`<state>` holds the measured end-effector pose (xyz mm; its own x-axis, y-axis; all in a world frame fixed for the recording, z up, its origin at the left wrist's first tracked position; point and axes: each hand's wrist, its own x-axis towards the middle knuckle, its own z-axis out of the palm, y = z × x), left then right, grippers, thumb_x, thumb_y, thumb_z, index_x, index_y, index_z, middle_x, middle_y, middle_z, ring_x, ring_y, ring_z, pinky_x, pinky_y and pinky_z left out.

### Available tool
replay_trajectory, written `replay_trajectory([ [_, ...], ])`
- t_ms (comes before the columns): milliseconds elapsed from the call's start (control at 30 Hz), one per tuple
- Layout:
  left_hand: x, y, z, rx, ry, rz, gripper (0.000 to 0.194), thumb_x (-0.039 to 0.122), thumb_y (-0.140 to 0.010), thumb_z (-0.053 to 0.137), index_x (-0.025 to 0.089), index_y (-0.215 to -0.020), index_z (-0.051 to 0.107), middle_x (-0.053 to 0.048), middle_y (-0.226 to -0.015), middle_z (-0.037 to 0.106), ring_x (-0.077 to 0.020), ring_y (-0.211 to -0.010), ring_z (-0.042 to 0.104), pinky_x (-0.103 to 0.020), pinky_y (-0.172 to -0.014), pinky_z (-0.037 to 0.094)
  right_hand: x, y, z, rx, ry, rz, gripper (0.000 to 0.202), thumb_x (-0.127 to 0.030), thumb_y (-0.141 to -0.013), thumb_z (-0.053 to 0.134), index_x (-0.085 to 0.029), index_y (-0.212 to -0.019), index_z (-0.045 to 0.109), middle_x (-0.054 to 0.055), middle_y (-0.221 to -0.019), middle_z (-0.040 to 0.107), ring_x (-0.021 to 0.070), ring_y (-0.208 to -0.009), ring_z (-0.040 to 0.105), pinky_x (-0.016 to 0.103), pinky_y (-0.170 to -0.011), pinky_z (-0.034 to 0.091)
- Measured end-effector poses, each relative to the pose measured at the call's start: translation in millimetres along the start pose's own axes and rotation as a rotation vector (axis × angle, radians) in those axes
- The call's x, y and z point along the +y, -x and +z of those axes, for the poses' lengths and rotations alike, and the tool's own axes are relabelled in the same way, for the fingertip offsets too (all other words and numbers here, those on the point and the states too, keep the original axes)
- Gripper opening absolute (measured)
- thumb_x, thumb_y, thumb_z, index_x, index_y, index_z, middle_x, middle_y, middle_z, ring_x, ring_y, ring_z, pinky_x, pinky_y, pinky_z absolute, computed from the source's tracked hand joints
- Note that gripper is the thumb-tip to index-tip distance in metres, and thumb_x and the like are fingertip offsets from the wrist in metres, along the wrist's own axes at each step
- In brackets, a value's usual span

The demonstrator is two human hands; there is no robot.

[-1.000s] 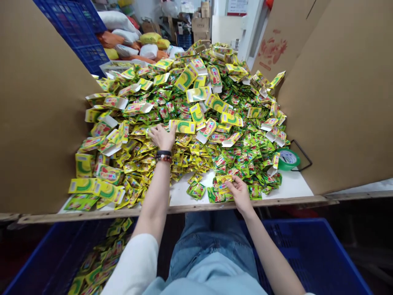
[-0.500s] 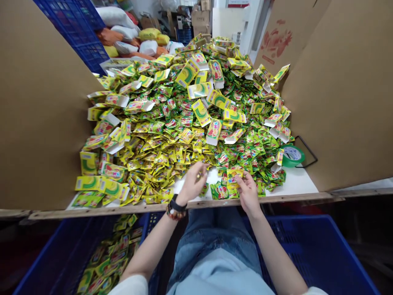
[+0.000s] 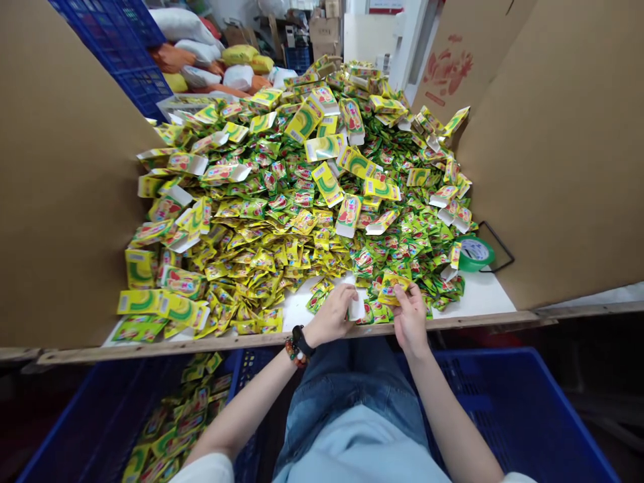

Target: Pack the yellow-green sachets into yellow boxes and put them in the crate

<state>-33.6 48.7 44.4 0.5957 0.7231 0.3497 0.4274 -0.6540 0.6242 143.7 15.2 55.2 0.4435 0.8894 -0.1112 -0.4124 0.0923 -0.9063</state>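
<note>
Blue crate (image 3: 75, 410) below, yellow sachet (image 3: 390, 287) in hand above: some done, lots left.
Nearest, the crate at L holds a batch of packs (image 3: 171, 429), prob. the finished part. At table's (image 3: 298, 310) front edge, R hand (image 3: 410, 315) pinches the sachet betw. thumb & fingers, held over green sachets (image 3: 376, 312); L hand (image 3: 332, 314) just beside, fingers curled by a white patch, can't tell if grasping anything. Beyond: loose yellow sachets (image 3: 246, 265) L/ctr, cartons (image 3: 349, 216) higher up, some w/ flaps open; given that heap, est. most remains. Far back: sacks (image 3: 201, 54).
</note>
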Motion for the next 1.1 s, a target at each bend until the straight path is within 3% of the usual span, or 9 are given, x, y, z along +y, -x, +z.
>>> replay_trajectory([
  [67, -3, -1, -0.2, 0.041, -0.022, -0.050, 0.046, 0.017, -0.075, 0.064, 0.020, -0.118, 0.048, -0.013, -0.120, 0.056, -0.0261, -0.112, 0.056, -0.042, -0.093, 0.048, -4, 5, 5, -0.018, 0.047, -0.089, 0.028, -0.042, -0.079, 0.068, -0.024, -0.095, 0.055, -0.001, -0.089, 0.066, 0.0144, -0.080, 0.065, 0.028, -0.073, 0.053],
  [167, 1, -3, 4.9, 0.134, -0.038, -0.135, 0.060, 0.023, -0.075, 0.069, 0.022, -0.130, 0.044, -0.012, -0.118, 0.060, -0.0265, -0.108, 0.060, -0.041, -0.089, 0.052, -6, 10, 14, -0.111, 0.175, -0.210, 0.025, -0.042, -0.083, 0.063, -0.023, -0.099, 0.057, 0.003, -0.092, 0.068, 0.0173, -0.086, 0.065, 0.031, -0.081, 0.052],
  [300, 13, -2, 13.8, 0.277, -0.049, -0.220, 0.064, 0.023, -0.070, 0.074, 0.022, -0.128, 0.048, -0.012, -0.116, 0.063, -0.0272, -0.101, 0.064, -0.041, -0.084, 0.054, -11, 6, 15, -0.232, 0.470, -0.304, 0.023, -0.038, -0.087, 0.059, -0.021, -0.101, 0.062, 0.004, -0.092, 0.069, 0.0195, -0.087, 0.064, 0.031, -0.081, 0.051],
  [500, 21, 1, 23.9, 0.296, -0.008, -0.241, 0.064, 0.015, -0.065, 0.074, 0.021, -0.124, 0.050, -0.009, -0.111, 0.065, -0.0256, -0.098, 0.064, -0.040, -0.085, 0.053, -32, -5, 9, -0.470, 0.844, -0.400, 0.017, -0.029, -0.088, 0.053, -0.020, -0.096, 0.065, 0.005, -0.091, 0.068, 0.0219, -0.086, 0.064, 0.032, -0.078, 0.050],
  [733, 28, 6, 50.3, 0.475, 0.085, -0.342, 0.059, 0.018, -0.071, 0.067, 0.019, -0.127, 0.047, -0.011, -0.118, 0.063, -0.0246, -0.102, 0.065, -0.039, -0.087, 0.055, -21, 11, 31, -0.380, 1.131, -0.573, 0.024, -0.015, -0.089, 0.044, -0.019, -0.095, 0.068, 0.010, -0.096, 0.062, 0.0222, -0.087, 0.061, 0.032, -0.079, 0.049],
  [867, 28, 10, 58.9, 0.601, 0.091, -0.384, 0.052, 0.018, -0.079, 0.060, 0.020, -0.129, 0.047, -0.012, -0.123, 0.062, -0.0240, -0.110, 0.063, -0.041, -0.093, 0.054, -9, 21, 34, -0.351, 1.198, -0.725, 0.028, -0.019, -0.095, 0.042, -0.020, -0.102, 0.069, 0.010, -0.095, 0.063, 0.0227, -0.089, 0.059, 0.034, -0.082, 0.047],
  [1100, 18, 17, 62.1, 0.658, 0.071, -0.326, 0.053, 0.017, -0.079, 0.060, 0.018, -0.130, 0.048, -0.013, -0.122, 0.064, -0.0245, -0.112, 0.063, -0.043, -0.096, 0.053, -1, 22, 30, -0.325, 1.148, -0.931, 0.016, -0.023, -0.093, 0.054, -0.021, -0.100, 0.068, 0.005, -0.087, 0.072, 0.0225, -0.086, 0.058, 0.040, -0.086, 0.036],
])
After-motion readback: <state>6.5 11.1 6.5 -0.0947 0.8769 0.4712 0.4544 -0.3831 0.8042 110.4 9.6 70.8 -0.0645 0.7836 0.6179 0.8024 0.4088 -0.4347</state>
